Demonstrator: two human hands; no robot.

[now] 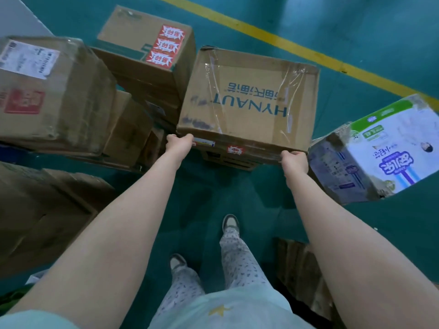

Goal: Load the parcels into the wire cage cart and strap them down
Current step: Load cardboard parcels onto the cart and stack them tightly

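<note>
Cardboard HYNAUT box [247,100] gripped between left hand [177,143] and right hand [293,160].

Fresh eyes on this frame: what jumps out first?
The big HYNAUT box at centre, with the left hand and right hand gripping its near corners. Then the white-and-green printed carton at right, and the red stickers on a brown box upper left.

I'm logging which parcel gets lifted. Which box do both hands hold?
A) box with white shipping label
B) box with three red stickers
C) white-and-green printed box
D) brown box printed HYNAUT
D: the left hand and right hand grip the near corners of the HYNAUT box.
</note>
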